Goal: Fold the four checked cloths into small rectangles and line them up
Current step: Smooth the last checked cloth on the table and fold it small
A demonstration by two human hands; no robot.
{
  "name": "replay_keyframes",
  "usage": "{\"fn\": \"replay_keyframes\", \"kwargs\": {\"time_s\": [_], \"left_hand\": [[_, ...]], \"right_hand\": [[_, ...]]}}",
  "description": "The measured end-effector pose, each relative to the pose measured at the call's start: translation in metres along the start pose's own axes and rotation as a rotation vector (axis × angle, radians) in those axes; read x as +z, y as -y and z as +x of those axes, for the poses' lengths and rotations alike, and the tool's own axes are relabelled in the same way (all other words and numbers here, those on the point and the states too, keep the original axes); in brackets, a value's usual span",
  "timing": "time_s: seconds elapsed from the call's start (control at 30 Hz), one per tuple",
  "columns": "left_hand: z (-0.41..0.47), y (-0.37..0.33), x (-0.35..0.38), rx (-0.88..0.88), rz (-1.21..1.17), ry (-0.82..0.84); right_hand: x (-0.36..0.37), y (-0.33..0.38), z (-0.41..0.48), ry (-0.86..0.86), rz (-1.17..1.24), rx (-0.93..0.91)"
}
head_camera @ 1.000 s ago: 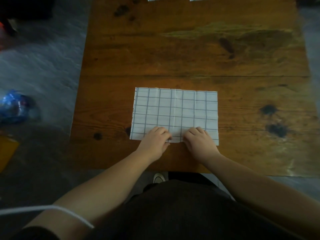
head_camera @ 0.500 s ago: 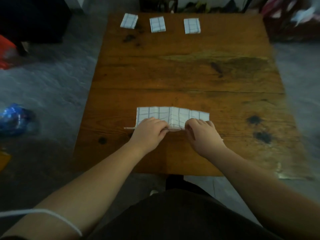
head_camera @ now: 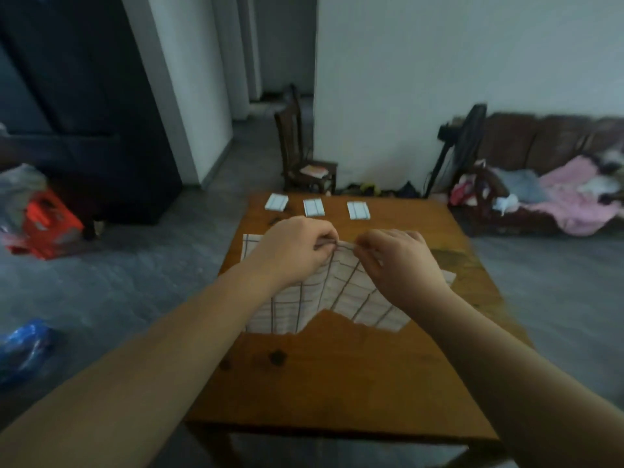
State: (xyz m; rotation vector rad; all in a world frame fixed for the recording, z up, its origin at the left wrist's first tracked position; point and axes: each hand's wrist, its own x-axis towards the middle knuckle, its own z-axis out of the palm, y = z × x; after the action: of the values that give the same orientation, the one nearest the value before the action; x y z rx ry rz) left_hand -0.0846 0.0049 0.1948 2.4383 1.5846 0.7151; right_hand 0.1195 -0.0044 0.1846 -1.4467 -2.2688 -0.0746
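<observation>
Cloth in work: checked cloth [head_camera: 337, 298] held up over the middle of the table [head_camera: 337, 383], top edge bunched between the 2 hands, the rest draping toward the table's near side.
Left hand: left hand [head_camera: 297, 251] over the table's middle, fingers curled and pinching the cloth's top edge.
Right hand: right hand [head_camera: 401, 261] just beside it, fingers also curled onto that same edge.
Spacing of hands: close together, with only a narrow gap and a ridge of cloth between them.
Folded cloths: 3 folded cloths [head_camera: 313, 207] in a row along the table's far edge, each apart from the next.
Hidden: fingertips tucked out of sight; much of the cloth sits behind the hands and wrists, with 1 corner showing past the left wrist.
Cannot tell: whether the cloth's jagged lower edge touches the table.
Hard to read: the frame is soft, so checks on the far cloths show as a few faint lines.
Cut off: table legs at the near side.
Beyond the table: chair [head_camera: 297, 153] past the far edge, sofa [head_camera: 557, 170] past the far right corner.
Left of the table: red bag [head_camera: 50, 221] and blue bag [head_camera: 23, 346] on the floor.
</observation>
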Motion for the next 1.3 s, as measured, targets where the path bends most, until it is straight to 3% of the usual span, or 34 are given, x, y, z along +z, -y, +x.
{"fn": "replay_keyframes", "kwargs": {"time_s": [0.2,0.5,0.97,1.3], "left_hand": [[0.02,-0.028,-0.09,0.006,-0.001,-0.077],[0.046,-0.07,-0.167,0.067,0.077,-0.209],[0.062,-0.074,-0.208,0.01,0.109,-0.2],[0.052,-0.047,-0.22,-0.109,0.119,-0.165]], "right_hand": [[-0.073,0.025,0.044,-0.073,0.194,-0.008],[-0.149,0.05,0.09,-0.173,0.041,-0.093],[-0.191,0.021,0.084,-0.161,0.131,-0.073],[-0.174,-0.045,0.066,-0.2,0.157,0.09]]}}
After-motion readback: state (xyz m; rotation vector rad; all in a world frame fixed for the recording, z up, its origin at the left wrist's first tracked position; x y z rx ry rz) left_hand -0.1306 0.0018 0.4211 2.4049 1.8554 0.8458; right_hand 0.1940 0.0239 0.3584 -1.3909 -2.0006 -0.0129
